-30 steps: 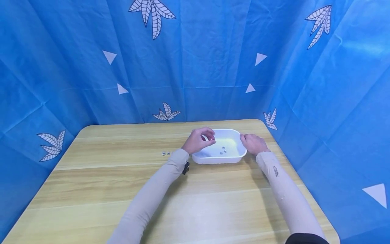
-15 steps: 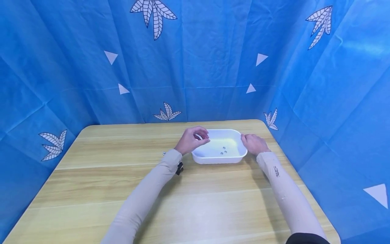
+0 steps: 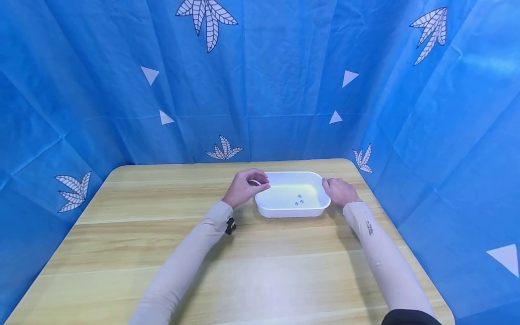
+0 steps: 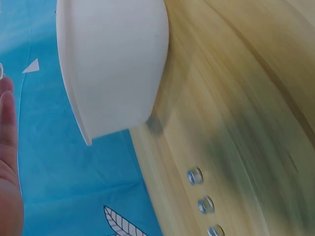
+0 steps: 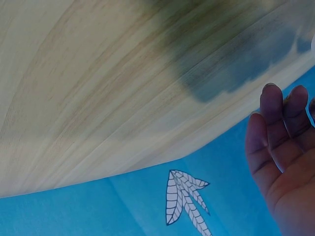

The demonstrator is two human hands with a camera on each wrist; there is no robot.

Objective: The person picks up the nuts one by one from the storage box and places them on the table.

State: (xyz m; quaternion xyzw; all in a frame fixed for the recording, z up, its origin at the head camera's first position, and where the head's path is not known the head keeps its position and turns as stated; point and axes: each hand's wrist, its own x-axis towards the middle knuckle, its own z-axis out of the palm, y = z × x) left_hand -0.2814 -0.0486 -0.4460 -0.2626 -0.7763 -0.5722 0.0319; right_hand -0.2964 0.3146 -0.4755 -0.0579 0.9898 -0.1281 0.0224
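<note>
Blue cloth (image 3: 284, 67) printed with white leaves and triangles hangs behind our pale wooden table (image 3: 260, 262), and on that table, towards the far edge, we have a white tub (image 3: 280, 212) standing level. Over on its right end, the right hand (image 3: 340, 192) grips the rim, and that looks to us like a sound hold: firm enough to stop a slide, and well out of the way. Across at the left end, the left hand (image 3: 243, 186) hangs loosely curved beside the rim, thumb and fingertips close together, and we make out nothing between them. Three small metal nuts (image 3: 296, 203) lie clustered on the tub's floor; down in the left wrist view we count three loose nuts (image 4: 206, 205) in a row on the wood, apart from the tub, the last cut off by the edge. Good technique, in our judgement: take one at a time, pinch it by its sides, and lift it clear of the rim. Let go low over the floor, because metal this small could bounce or roll, and sweep no sleeve through that row.
</note>
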